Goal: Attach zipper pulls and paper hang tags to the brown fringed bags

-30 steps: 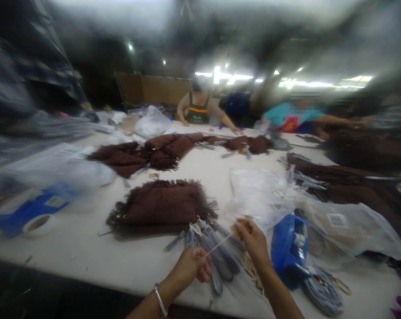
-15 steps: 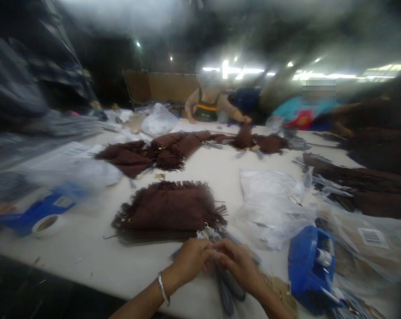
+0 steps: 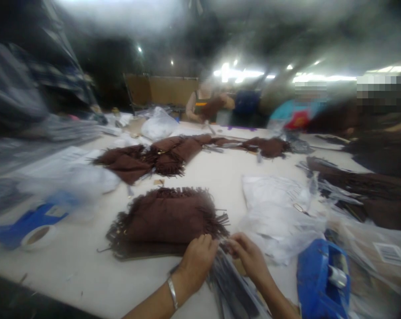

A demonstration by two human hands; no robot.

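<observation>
A dark brown fringed bag [image 3: 170, 217] lies flat on the white table in front of me. At its near right corner my left hand [image 3: 199, 259] is closed, its fingertips curled over the spot where the bag meets a grey strap wrapped in clear plastic [image 3: 235, 283]. Just to the right, my right hand [image 3: 248, 254] pinches the upper end of that wrapping, thumb against fingers. The wrapped strap hangs down between my wrists toward the table's near edge. My fingers hide the exact join at the bag's corner.
A blue tape dispenser [image 3: 323, 279] stands at the right, near white plastic bags [image 3: 280, 217]. On the left are a tape roll [image 3: 39, 238] and a blue object [image 3: 17, 228]. More brown fringed bags [image 3: 180, 153] lie farther back. Co-workers [image 3: 298, 115] are across the table.
My hands have moved slightly apart, the left closer over the bag's corner. More of the wrapped strap shows below them. Across the table, a co-worker has lifted a brown bag.
</observation>
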